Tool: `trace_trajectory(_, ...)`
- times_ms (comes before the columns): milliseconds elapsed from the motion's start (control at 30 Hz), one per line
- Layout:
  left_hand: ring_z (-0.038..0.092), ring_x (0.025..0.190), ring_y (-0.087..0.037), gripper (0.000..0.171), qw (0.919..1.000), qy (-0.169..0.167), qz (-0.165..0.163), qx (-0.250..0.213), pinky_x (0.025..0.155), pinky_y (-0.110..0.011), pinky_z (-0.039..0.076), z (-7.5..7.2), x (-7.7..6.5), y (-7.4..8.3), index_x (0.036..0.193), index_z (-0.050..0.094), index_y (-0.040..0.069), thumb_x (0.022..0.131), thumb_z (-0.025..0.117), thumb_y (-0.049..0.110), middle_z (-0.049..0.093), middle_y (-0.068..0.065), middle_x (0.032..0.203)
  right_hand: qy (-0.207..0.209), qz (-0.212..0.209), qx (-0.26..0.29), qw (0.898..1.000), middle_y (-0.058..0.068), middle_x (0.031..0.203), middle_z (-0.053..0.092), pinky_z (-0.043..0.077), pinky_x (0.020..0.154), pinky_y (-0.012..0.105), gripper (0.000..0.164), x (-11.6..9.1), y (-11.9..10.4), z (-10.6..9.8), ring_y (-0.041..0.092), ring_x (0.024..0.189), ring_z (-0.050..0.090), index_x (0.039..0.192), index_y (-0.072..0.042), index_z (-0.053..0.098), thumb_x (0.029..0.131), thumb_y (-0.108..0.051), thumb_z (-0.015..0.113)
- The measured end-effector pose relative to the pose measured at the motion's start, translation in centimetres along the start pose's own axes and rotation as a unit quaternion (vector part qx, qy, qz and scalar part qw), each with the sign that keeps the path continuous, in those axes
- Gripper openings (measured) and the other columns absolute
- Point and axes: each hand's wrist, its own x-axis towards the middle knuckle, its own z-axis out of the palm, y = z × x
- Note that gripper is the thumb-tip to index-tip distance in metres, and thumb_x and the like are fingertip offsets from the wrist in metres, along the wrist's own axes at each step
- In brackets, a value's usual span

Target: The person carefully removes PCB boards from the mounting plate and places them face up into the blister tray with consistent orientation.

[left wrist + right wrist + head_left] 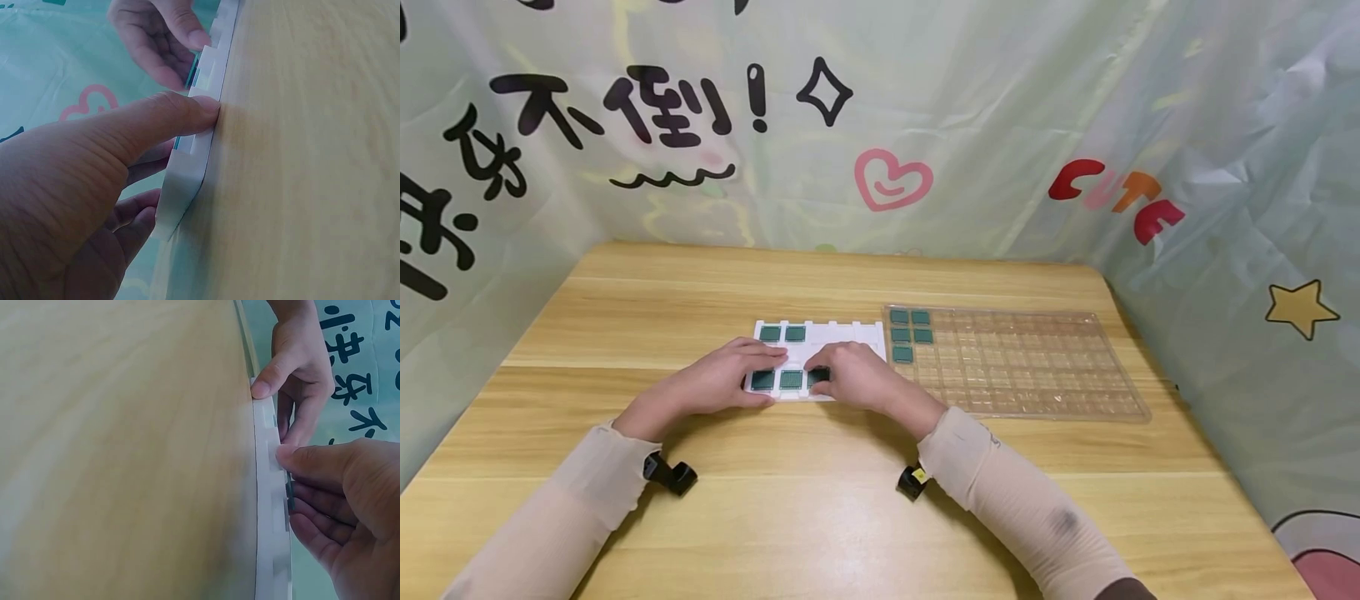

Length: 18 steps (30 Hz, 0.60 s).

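A white slotted tray [850, 333] lies flat on the table, with several small green square circuit boards, such as this circuit board [791, 380], in its slots. My left hand [730, 375] grips the tray's left end, its thumb [203, 112] against the front edge and the other fingers over the tray. Above the front row, my right hand [857, 377] pinches another green circuit board [817, 377] between thumb and fingers. In the right wrist view that circuit board [290, 495] shows only as a thin dark edge beside the fingers. The right hand hides part of the tray.
A clear plastic tray [1015, 367] with many compartments lies against the white tray's right side. Several green circuit boards [899, 317] sit in its left columns. The wooden table [820, 517] ends at a printed curtain [985, 125] behind and at the sides.
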Motion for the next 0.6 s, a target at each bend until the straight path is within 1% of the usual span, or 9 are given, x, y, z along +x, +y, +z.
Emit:
trace_trajectory(167,0.044,0.128,-0.038,0.063,1.0000,-0.003,-0.003,-0.001,0.106,-0.053,0.035,-0.11,0.02,-0.02,0.136,0.057,0.001,0.086,0.076,0.034,0.054,-0.012,0.141,0.000,0.005,0.011,1.000,0.001,0.116,0.070,0.047,0.097,0.030,0.033,0.09,0.18,-0.15,0.015,0.110,0.062,0.117,-0.014,0.073,0.088,-0.029,0.075)
trace_trajectory(400,0.044,0.128,-0.037,0.063,1.0000,-0.005,-0.004,-0.002,0.106,-0.053,0.036,-0.21,-0.03,0.07,0.136,0.057,0.001,0.086,0.076,0.034,0.054,-0.011,0.141,0.005,0.018,0.035,0.999,-0.001,0.115,0.070,0.048,0.094,0.028,0.033,-0.01,0.23,-0.66,0.013,0.108,0.063,0.117,-0.015,0.073,0.087,-0.027,0.077)
trace_trajectory(600,0.045,0.127,-0.037,0.063,1.0000,-0.002,0.001,-0.002,0.106,-0.053,0.035,-0.26,-0.01,0.16,0.136,0.057,0.001,0.086,0.076,0.033,0.054,-0.012,0.140,0.020,0.031,0.066,0.997,-0.001,0.113,0.070,0.050,0.082,0.024,0.036,-0.16,0.40,-0.90,0.009,0.093,0.064,0.117,-0.013,0.073,0.085,-0.027,0.079)
